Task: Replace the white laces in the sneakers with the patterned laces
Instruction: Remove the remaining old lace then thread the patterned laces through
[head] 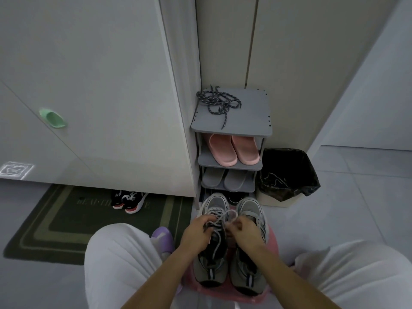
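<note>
Here, the shoe rack carries the patterned laces heaped on its top shelf, with pink slippers below and grey slippers under those. A black bag lines the bin beside it. The sneakers sit on a pink stool between my knees. My left hand and right hand, fingers curled, both pinch the white lace, as far as I can tell.

On rack top, patterned laces; sneakers before rack, bin right.
</note>
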The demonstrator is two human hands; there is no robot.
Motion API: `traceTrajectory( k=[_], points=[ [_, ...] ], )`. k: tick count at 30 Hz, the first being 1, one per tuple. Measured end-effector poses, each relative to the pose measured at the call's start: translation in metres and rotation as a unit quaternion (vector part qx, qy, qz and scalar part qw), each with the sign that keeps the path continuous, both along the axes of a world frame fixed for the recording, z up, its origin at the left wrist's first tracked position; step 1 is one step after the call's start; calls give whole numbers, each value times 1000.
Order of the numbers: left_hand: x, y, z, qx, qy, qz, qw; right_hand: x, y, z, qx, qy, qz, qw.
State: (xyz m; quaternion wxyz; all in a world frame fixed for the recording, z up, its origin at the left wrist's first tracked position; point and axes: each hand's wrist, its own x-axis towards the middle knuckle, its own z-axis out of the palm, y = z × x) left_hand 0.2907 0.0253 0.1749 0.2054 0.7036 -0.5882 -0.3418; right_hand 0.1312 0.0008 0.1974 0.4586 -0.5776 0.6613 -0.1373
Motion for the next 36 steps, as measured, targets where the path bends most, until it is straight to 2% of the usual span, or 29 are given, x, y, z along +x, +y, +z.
traceTrajectory(
  k=[3,7,9,12,14,15,18,25,26,28,30,33,36],
  points=[
    [-1,1,2,4,8,2,1000,1,0,0,-7,43,25,999],
    [1,1,1,7,32,14,999,2,-1,-2,28,-84,-104,991],
    [2,1,2,10,34,17,999,2,2,2,23,-69,-82,994],
    [1,2,2,7,29,7,1000,2,4,5,1,4,16,1000],
    [1,2,1,5,33,7,999,4,2,4,-8,27,25,999],
    [2,2,0,5,37,8,999,4,0,-1,-5,21,-1,1000],
    [4,2,-2,6,48,11,999,2,-5,-12,42,-76,-117,989],
    [4,2,-4,-1,36,4,999,6,-1,2,16,12,23,1000],
    [4,2,-4,-1,42,6,999,5,-4,-2,16,14,7,1000],
    [5,2,-5,-3,56,10,998,0,-11,-23,44,-37,-81,995],
    [5,3,-4,-4,63,12,998,-5,-13,-37,66,-83,-127,986],
    [5,3,-4,-6,64,13,998,0,-5,-10,59,-103,-75,990],
    [5,3,-4,-8,62,8,998,1,-4,-1,32,-21,12,999]
  ],
)
